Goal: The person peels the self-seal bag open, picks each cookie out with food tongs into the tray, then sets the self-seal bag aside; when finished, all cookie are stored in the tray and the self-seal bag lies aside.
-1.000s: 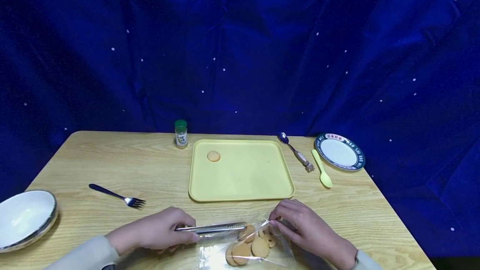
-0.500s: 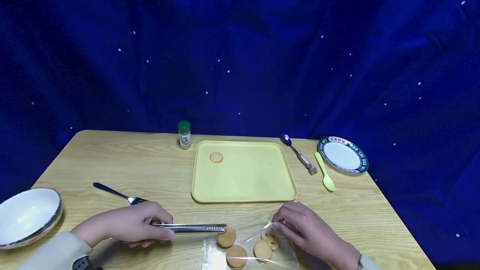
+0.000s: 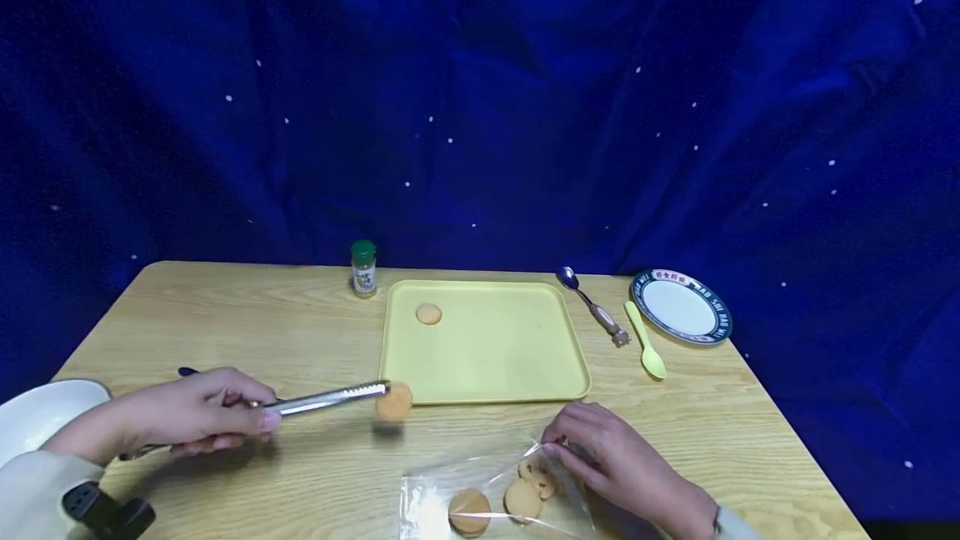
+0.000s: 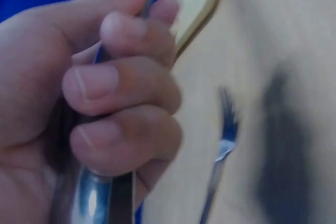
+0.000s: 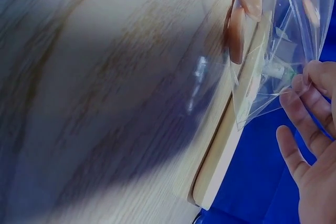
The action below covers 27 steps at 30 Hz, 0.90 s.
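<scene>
My left hand (image 3: 198,411) grips a pair of metal tongs (image 3: 330,399); in the left wrist view its fingers curl round the handle. A round cookie (image 3: 394,402) is in the tips of the tongs, above the table by the tray's near left corner. My right hand (image 3: 611,457) pinches the edge of a clear plastic bag (image 3: 427,486), also visible in the right wrist view. Inside the bag lie several cookies (image 3: 470,512). Another cookie (image 3: 429,314) rests at the far left of the yellow tray (image 3: 495,357).
A fork (image 4: 226,150) lies beneath my left hand, and a white bowl (image 3: 45,411) stands at the left. Behind the tray is a green-capped seasoning jar (image 3: 363,270). On the right are a metal spoon (image 3: 592,307), a yellow spoon (image 3: 645,344) and a plate (image 3: 681,307).
My left hand has moved left and away from the bag, drawing a cookie out with the tongs and raising it toward the tray. The right hand has stayed at the bag's edge.
</scene>
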Available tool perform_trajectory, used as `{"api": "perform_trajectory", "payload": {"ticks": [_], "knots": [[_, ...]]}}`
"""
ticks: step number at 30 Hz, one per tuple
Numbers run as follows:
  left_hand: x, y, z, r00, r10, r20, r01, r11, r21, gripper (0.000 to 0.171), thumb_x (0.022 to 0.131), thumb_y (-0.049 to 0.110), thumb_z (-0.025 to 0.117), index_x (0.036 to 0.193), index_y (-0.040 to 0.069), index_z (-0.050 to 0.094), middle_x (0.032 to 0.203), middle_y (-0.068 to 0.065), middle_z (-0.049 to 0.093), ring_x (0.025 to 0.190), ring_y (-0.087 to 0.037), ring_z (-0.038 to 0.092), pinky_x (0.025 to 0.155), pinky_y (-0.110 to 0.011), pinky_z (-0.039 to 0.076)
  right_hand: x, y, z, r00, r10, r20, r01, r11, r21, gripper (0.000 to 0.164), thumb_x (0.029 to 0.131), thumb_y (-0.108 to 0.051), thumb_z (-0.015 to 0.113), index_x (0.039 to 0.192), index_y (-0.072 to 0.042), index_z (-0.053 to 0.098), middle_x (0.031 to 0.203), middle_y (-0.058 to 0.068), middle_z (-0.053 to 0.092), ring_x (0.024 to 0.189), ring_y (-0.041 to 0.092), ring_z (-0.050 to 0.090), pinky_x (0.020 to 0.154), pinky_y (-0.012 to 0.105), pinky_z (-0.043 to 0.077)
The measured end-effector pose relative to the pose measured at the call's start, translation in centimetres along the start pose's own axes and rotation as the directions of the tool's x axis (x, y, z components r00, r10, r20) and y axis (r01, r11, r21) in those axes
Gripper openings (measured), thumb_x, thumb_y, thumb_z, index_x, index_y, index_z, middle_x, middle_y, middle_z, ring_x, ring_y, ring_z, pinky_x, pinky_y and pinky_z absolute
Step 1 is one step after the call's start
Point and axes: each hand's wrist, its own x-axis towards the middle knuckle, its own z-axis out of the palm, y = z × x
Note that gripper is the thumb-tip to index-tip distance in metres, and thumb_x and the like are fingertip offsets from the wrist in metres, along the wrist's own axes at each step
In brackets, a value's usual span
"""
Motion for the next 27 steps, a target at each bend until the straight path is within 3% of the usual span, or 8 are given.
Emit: {"api": "perform_trajectory", "payload": {"ticks": [4,6,9,12,14,21,24,27], "knots": [[0.4,1.1,-0.8,0.989,0.027,-0.144,-0.009,0.992,0.123,0.023,0.103,0.014,0.046,0.085,0.004,0.058,0.051,-0.016,0.034,0.039,0.006,0.032,0.027,-0.016,0.028,0.0,-0.1,0.0,1.0,-0.006,-0.003,0.006,1.0,-0.005,0.007,0.094,-0.022,0.064,0.096,-0.028,0.063,0.097,-0.023,0.06,0.092,-0.005,0.057,0.079,0.02,0.05],[1.3,1.7,-0.6,0.971,0.05,-0.232,0.004,0.974,0.226,0.024,0.102,0.021,0.049,0.083,0.01,0.058,0.051,-0.004,0.036,0.041,0.006,0.033,0.031,-0.016,0.03,0.0,-0.1,0.0,1.0,-0.015,-0.009,0.015,1.0,-0.003,0.007,0.094,-0.021,0.064,0.096,-0.027,0.063,0.097,-0.021,0.06,0.091,-0.003,0.057,0.078,0.021,0.05],[3.3,2.3,-0.1,0.922,0.094,-0.375,0.066,0.918,0.392,0.026,0.1,0.03,0.053,0.078,0.017,0.055,0.058,0.012,0.038,0.045,0.003,0.033,0.038,-0.019,0.032,0.0,-0.1,-0.1,1.0,-0.018,-0.012,0.018,1.0,-0.002,0.006,0.094,-0.022,0.064,0.096,-0.027,0.064,0.097,-0.021,0.06,0.091,-0.003,0.057,0.078,0.021,0.05],[6.0,2.6,0.4,0.867,0.154,-0.473,0.134,0.843,0.521,0.026,0.098,0.032,0.056,0.076,0.02,0.054,0.06,0.013,0.036,0.05,0.0,0.034,0.046,-0.021,0.033,-0.1,-0.1,-0.2,1.0,-0.014,-0.011,0.014,1.0,-0.001,0.006,0.094,-0.021,0.065,0.096,-0.027,0.064,0.096,-0.021,0.06,0.091,-0.003,0.057,0.078,0.021,0.05],[7.8,2.9,0.6,0.845,0.171,-0.506,0.175,0.807,0.564,0.025,0.098,0.031,0.057,0.076,0.02,0.054,0.06,0.011,0.036,0.051,-0.002,0.034,0.047,-0.021,0.031,-0.1,-0.1,-0.2,1.0,0.003,-0.005,-0.003,1.0,-0.005,0.006,0.094,-0.022,0.065,0.095,-0.027,0.064,0.096,-0.023,0.06,0.091,-0.005,0.056,0.078,0.019,0.05],[13.5,3.3,1.2,0.83,0.139,-0.541,0.299,0.708,0.64,0.024,0.099,0.032,0.055,0.08,0.017,0.055,0.063,0.006,0.043,0.052,-0.008,0.038,0.048,-0.023,0.031,-0.3,-0.1,0.0,1.0,0.003,-0.002,-0.003,1.0,0.008,0.004,0.095,-0.024,0.062,0.095,-0.028,0.063,0.095,-0.02,0.061,0.091,-0.004,0.056,0.078,0.021,0.05],[15.5,3.1,1.4,0.821,0.153,-0.55,0.345,0.635,0.691,0.025,0.099,0.032,0.055,0.079,0.017,0.054,0.061,0.006,0.043,0.052,-0.009,0.039,0.047,-0.025,0.03,-0.2,-0.1,0.0,1.0,0.003,0.003,-0.003,1.0,0.005,0.004,0.096,-0.025,0.061,0.096,-0.029,0.063,0.095,-0.022,0.06,0.092,-0.006,0.056,0.08,0.021,0.049],[17.2,2.9,1.7,0.82,0.187,-0.541,0.379,0.531,0.758,0.023,0.099,0.03,0.056,0.081,0.015,0.055,0.06,0.004,0.049,0.053,-0.011,0.044,0.048,-0.028,0.035,-0.1,0.0,0.0,1.0,-0.003,-0.001,0.003,1.0,0.007,0.007,0.094,-0.024,0.064,0.095,-0.03,0.062,0.095,-0.024,0.059,0.091,-0.006,0.056,0.081,0.02,0.048]]}}
